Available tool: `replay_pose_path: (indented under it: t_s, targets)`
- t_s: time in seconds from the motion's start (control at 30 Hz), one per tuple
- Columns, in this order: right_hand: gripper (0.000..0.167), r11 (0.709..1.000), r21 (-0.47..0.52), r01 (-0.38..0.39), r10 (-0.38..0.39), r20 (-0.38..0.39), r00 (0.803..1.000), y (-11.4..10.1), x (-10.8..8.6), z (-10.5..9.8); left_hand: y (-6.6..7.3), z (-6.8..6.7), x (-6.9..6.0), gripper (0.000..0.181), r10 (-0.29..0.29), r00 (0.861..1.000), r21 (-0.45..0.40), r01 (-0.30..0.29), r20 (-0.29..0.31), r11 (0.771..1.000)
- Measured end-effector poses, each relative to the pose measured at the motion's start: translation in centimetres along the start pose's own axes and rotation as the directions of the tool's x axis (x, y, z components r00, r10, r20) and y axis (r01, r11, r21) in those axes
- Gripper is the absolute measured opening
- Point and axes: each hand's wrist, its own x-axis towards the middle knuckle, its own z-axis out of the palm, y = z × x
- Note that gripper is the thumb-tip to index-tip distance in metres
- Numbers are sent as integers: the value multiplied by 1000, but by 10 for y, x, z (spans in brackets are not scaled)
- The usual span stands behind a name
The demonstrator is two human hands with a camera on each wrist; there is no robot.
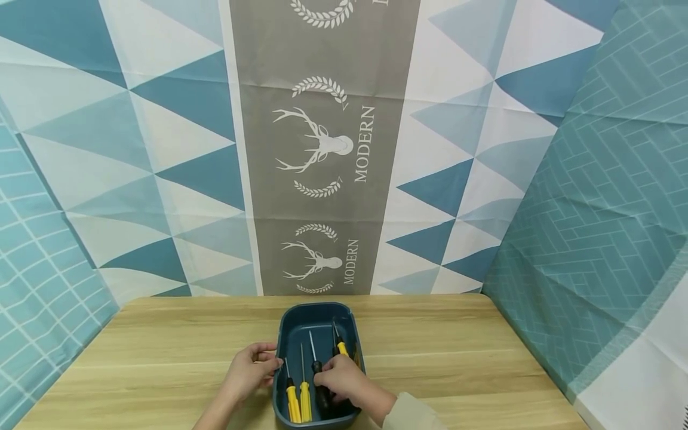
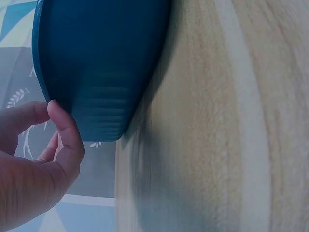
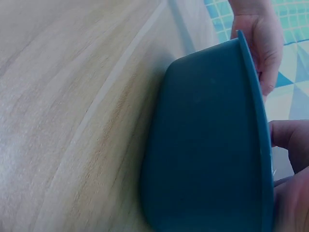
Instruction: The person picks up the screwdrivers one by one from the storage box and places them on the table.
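A dark blue plastic bin (image 1: 298,312) sits on the table with several screwdrivers inside. My left hand (image 1: 251,371) is at the bin's left side, thumb and finger pinching the rim, as the left wrist view also shows. My right hand (image 1: 344,379) reaches into the bin from the right and grips the black handle of a screwdriver (image 1: 316,365); its fingers partly cover the handle. Left of it lie two yellow-handled screwdrivers, one (image 1: 292,403) by the wall and another (image 1: 305,400) beside it. A yellow-and-black-handled tool (image 1: 341,345) is partly hidden beyond the right hand.
The wooden table (image 1: 441,358) extends on both sides of the bin. Behind it hangs a patterned cloth (image 1: 322,203) with deer heads and triangles. A teal cloth (image 1: 607,197) closes the right side, and a light blue tiled one (image 1: 43,257) the left.
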Motion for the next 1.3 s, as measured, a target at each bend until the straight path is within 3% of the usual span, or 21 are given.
replay_pose_path:
  t_s: [0.2, 0.67, 1.3]
  targets:
    - [21, 996, 84, -25, 25, 8, 1000, 1, 2, -2, -1, 0, 0, 42, -5, 1000, 3, 5, 1, 1000]
    - [25, 985, 173, -11, 7, 22, 1000, -9, -7, -11, 1, 0, -2, 42, 5, 1000, 1, -5, 1, 1000]
    - [26, 984, 176, 37, -31, -40, 999, -14, -10, -25, 2, 0, -1, 41, 9, 1000, 6, -9, 7, 1000]
